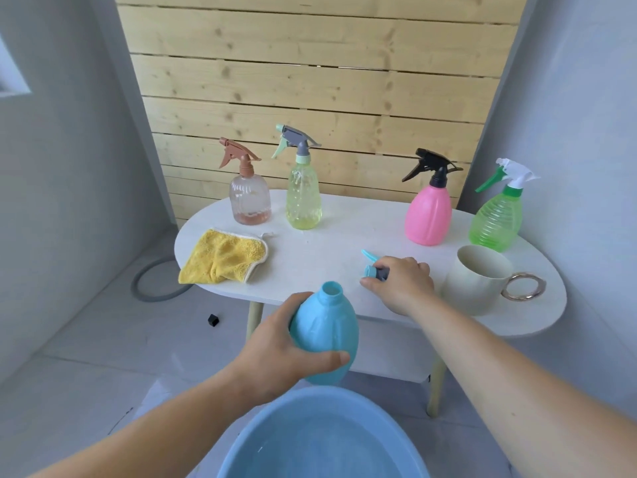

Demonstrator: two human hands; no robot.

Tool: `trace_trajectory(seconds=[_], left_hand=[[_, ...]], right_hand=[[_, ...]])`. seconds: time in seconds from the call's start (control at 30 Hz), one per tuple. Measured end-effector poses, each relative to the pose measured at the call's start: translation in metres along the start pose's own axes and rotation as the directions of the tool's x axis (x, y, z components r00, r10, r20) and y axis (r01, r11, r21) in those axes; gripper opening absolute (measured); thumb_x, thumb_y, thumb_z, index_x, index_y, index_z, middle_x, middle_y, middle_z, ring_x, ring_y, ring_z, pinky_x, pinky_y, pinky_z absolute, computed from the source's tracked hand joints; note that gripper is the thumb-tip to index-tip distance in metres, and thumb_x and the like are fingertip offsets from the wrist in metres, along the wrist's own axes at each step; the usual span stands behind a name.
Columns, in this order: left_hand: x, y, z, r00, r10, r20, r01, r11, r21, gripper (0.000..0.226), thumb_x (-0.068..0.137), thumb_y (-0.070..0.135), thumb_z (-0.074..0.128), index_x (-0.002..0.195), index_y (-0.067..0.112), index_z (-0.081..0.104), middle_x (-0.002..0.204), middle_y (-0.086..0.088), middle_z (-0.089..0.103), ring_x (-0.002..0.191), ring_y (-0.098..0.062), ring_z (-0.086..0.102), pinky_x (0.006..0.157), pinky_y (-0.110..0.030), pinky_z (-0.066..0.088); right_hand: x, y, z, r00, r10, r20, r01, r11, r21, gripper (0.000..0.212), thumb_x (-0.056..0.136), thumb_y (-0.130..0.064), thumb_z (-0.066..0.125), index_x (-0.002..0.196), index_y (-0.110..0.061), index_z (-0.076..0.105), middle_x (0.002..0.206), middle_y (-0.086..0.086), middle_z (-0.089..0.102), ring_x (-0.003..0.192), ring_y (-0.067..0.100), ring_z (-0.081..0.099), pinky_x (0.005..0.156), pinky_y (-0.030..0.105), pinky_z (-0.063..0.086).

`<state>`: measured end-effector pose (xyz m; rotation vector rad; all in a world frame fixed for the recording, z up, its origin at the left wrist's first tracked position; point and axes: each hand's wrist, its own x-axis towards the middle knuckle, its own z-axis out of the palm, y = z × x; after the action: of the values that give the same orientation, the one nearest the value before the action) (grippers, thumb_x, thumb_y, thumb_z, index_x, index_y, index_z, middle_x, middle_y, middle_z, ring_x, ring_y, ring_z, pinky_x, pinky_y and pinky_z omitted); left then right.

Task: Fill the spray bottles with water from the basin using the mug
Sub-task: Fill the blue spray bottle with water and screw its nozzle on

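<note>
At the near edge of the white oval table [327,250], an uncapped light-blue spray bottle [327,339] is held just above the blue basin [241,436], in which water [320,453] is seen. The bottle is gripped round its belly by the left hand [275,353], fingers and thumb curled, neck tilted away. Its blue-and-grey trigger head [374,270] is held against the tabletop by the right hand [403,284], fingers closed over it. The cream mug [472,284] with a ring handle stands upright just beside that hand. Four capped bottles are ranged along the back: clear with brown head [250,198], yellow-green [303,198], pink [429,215], green [496,219]. A yellow cloth [224,257] lies at the left end.
</note>
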<state>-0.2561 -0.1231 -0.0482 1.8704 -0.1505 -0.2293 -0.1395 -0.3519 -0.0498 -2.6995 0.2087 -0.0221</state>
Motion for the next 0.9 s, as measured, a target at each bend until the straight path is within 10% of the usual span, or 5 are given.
trace_trajectory(seconds=[0.13,0.27,0.6,0.9], left_hand=[[0.007,0.011,-0.009,0.999,0.020,-0.027,-0.020,1.000,0.006,0.076,0.054,0.042,0.094,0.122,0.042,0.060,0.102,0.016,0.073,0.093,-0.008,0.072,0.066,-0.021,0.059],[0.023,0.021,-0.016,0.997,0.024,-0.078,-0.023,1.000,0.016,0.081,0.047,0.051,0.092,0.122,0.042,0.061,0.107,0.013,0.075,0.100,-0.011,0.073,0.088,-0.040,0.063],[0.075,0.042,-0.013,0.986,0.074,-0.146,-0.064,0.995,0.071,0.059,0.075,0.024,0.093,0.118,0.038,0.055,0.100,0.016,0.065,0.073,0.017,0.062,0.055,-0.003,0.045],[0.102,0.036,-0.002,0.983,0.071,-0.169,-0.065,0.997,0.037,0.070,0.069,0.029,0.096,0.126,0.035,0.057,0.111,0.010,0.068,0.102,-0.010,0.067,0.083,-0.029,0.057]], right_hand=[[0.001,-0.005,-0.018,0.998,-0.032,-0.061,0.052,0.930,0.365,0.023,0.088,-0.039,0.071,0.104,-0.023,0.066,0.092,-0.005,0.061,0.092,0.024,0.057,0.075,0.030,0.043],[-0.008,-0.029,-0.065,0.980,-0.081,-0.180,0.178,0.756,0.630,0.016,0.089,-0.023,0.073,0.100,-0.027,0.063,0.080,-0.013,0.059,0.076,0.013,0.060,0.087,0.042,0.058],[-0.018,-0.034,-0.141,0.857,-0.264,-0.443,0.415,0.863,0.288,0.034,0.083,-0.017,0.078,0.115,-0.024,0.066,0.121,-0.001,0.057,0.085,-0.015,0.055,0.069,-0.004,0.036],[-0.017,-0.030,-0.151,0.822,-0.304,-0.483,0.422,0.893,0.157,0.042,0.084,-0.006,0.074,0.119,-0.026,0.064,0.130,-0.007,0.039,0.083,0.015,0.062,0.095,0.034,0.052]])
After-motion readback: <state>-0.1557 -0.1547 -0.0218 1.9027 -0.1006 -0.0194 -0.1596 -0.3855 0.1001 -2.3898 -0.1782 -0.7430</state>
